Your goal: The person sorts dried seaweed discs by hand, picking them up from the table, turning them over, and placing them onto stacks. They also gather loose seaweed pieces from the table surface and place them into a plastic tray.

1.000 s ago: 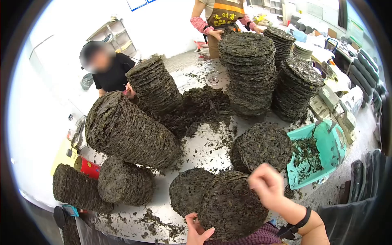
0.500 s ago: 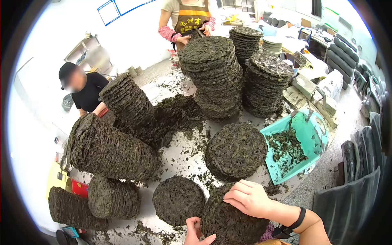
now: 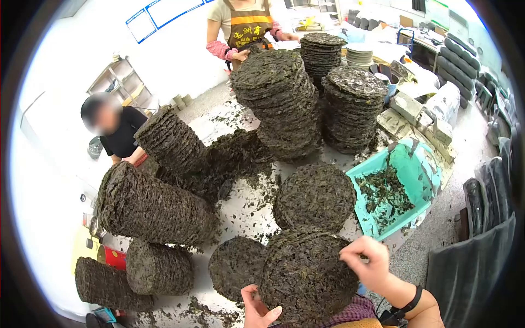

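A round dark disc of dried seaweed (image 3: 309, 276) is tilted up in front of me at the near edge of the table. My left hand (image 3: 260, 310) grips its lower left edge, thumb in front and fingers at the side. My right hand (image 3: 373, 267) is closed at the upper right edge, its fingertips pinched together. Whether a small piece sits between them is hidden. A second seaweed disc (image 3: 235, 267) lies just left of the held one, partly covered by it. Beyond lies another round seaweed disc (image 3: 314, 197), flat on the white table.
Tall seaweed stacks (image 3: 276, 101) stand at the back, and more stacks (image 3: 156, 205) lean or lie on the left. Right of the discs is a turquoise basket (image 3: 363, 216) with loose flakes. Two co-workers, one in an apron (image 3: 249, 27), stand across the table.
The held disc has been tilted up toward me and shifted slightly left. My right hand has moved from its top face to its right edge. The aproned co-worker's hands have spread apart.
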Action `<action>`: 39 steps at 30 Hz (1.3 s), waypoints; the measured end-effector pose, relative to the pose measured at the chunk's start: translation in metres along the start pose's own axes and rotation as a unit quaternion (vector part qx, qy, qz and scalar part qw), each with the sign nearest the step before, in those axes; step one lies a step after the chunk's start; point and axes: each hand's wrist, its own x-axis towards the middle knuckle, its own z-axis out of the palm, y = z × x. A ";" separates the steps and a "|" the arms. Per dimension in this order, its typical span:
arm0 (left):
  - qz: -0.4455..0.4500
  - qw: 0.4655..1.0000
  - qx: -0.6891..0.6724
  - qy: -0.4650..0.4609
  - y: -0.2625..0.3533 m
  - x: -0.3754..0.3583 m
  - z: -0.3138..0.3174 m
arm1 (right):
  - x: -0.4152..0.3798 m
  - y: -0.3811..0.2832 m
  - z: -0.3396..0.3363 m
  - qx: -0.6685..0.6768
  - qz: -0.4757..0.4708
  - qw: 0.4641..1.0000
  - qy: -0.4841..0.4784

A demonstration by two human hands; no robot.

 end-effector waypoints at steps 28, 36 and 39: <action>-0.056 0.984 -0.074 0.155 0.009 -0.016 -0.067 | 0.012 -0.022 0.133 0.166 -0.095 0.884 -0.427; -0.057 0.977 -0.174 0.108 -0.038 -0.018 -0.096 | 0.036 0.026 0.038 0.250 0.168 0.952 0.051; -0.037 0.961 -0.260 0.092 -0.017 -0.016 -0.078 | 0.041 0.069 0.036 0.003 0.121 0.978 0.171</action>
